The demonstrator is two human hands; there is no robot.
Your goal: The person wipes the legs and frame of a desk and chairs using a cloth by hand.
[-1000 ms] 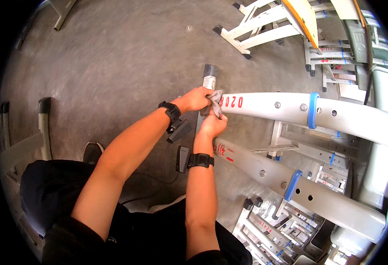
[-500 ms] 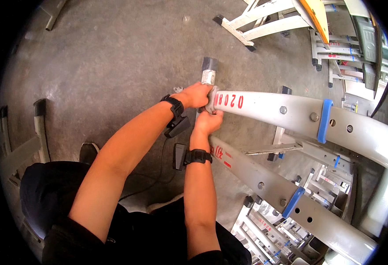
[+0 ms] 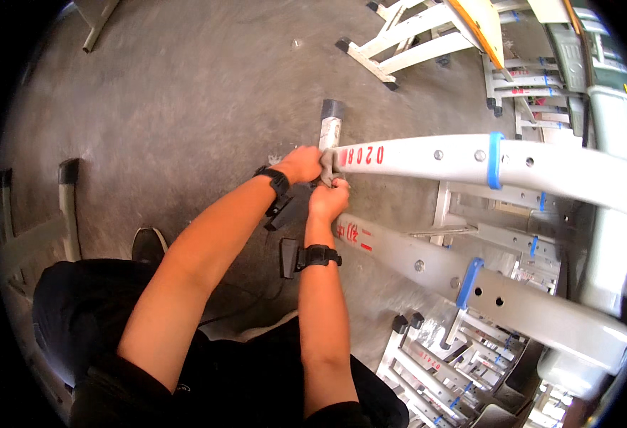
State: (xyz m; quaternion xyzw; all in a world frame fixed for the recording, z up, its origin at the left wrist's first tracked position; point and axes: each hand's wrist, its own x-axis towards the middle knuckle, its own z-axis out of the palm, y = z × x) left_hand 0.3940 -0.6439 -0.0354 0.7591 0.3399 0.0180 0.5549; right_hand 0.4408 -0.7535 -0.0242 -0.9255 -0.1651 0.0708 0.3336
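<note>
At the left end of a white metal tube (image 3: 434, 158) running rightward, left hand (image 3: 303, 165) and, on the near side, right hand (image 3: 327, 201) pinch crumpled grey cloth (image 3: 327, 170), fingers curled tight.

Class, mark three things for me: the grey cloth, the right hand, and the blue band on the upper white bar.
Grey cloth (image 3: 328, 167), head view: middle of its bunched folds.
Right hand (image 3: 327, 202), head view: back of the hand.
Blue band (image 3: 496, 161), head view: middle of its strip.
</note>
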